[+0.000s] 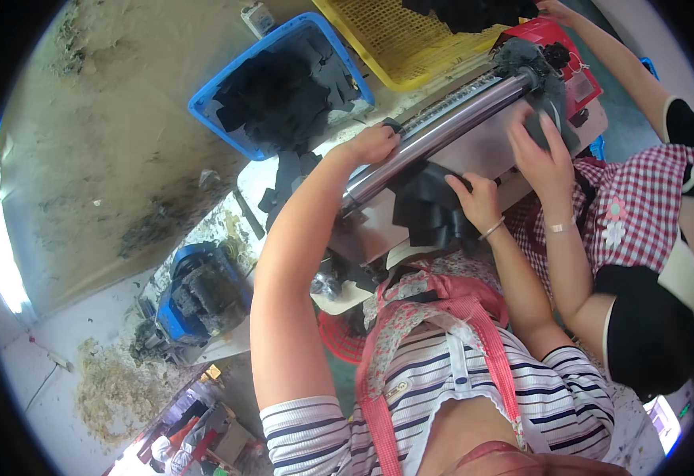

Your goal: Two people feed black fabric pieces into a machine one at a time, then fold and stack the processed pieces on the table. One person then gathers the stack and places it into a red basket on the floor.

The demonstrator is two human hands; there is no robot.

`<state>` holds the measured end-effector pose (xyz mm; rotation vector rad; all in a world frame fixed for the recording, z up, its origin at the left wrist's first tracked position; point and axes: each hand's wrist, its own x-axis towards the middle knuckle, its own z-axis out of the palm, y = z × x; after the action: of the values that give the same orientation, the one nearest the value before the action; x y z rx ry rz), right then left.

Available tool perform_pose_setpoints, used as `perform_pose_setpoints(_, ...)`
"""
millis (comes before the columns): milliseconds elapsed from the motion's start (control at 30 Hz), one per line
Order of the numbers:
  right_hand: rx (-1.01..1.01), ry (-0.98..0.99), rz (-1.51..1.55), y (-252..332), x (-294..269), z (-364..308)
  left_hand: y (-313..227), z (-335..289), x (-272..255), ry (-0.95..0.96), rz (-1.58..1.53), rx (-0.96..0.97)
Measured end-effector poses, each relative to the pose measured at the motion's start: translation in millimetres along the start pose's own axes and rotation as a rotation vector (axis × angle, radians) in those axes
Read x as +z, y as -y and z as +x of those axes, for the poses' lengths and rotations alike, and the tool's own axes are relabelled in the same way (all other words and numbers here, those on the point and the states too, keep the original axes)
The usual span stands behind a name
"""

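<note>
A long shiny metal roller runs diagonally across the machine in front of me. My left hand reaches to its far side, fingers bent and closed around a small dark piece that is mostly hidden. On the near side, my right hand is closed at the edge of several thin black sheet pieces lying on the flat metal plate. The thumb points toward the roller, and the palm is hidden. A co-worker's blurred hand is by the roller's right end, close to another dark piece.
Behind the roller stand a blue bin with black pieces and a yellow basket. A red machine part is at the right end. A dusty blue motor sits at the left. The co-worker in a checked apron is close on my right.
</note>
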<state>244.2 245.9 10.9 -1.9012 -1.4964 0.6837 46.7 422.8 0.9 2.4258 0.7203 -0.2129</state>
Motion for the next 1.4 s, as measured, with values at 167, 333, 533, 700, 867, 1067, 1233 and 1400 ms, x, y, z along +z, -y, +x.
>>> perform_pose_setpoints(167, 0.056, 0.013, 0.063, 1.9, -3.6, -0.1, -1.3, -3.3, -16.9, 0.034, -0.363, -0.394)
perform_pose_setpoints(333, 0.175, 0.279, 0.238, -12.1, -18.5, -3.0, 9.3, -15.1, -50.0, -0.594, -0.139, -0.321)
perform_pose_setpoints(533, 0.083, 0.190, 0.122, -9.3, -15.7, 3.3, -16.8, -18.6, -31.8, -0.222, -0.036, -0.288)
perform_pose_setpoints(700, 0.200, 0.233, -0.044, 10.3, -9.3, 17.0, -1.1, -14.2, -1.3, -0.094, -0.281, -0.134)
perform_pose_setpoints(867, 0.315, 0.621, 0.469, -2.3, -16.0, 14.0, 10.9, -22.6, -15.8, -0.487, -0.350, -0.265)
perform_pose_setpoints(1067, 0.382, 0.761, 0.495, 15.4, -34.9, -30.3, 16.8, -122.1, -93.0, -0.970, -0.033, -0.316)
perform_pose_setpoints(1233, 0.416, 1.005, 0.337, 45.5, -49.4, -81.5, 74.5, -246.0, 18.9, -0.729, 0.462, -0.619)
perform_pose_setpoints(1400, -0.143, 0.891, 0.224, 43.7, -51.6, -88.8, 50.0, -290.8, 185.6, -0.467, 0.014, -0.744)
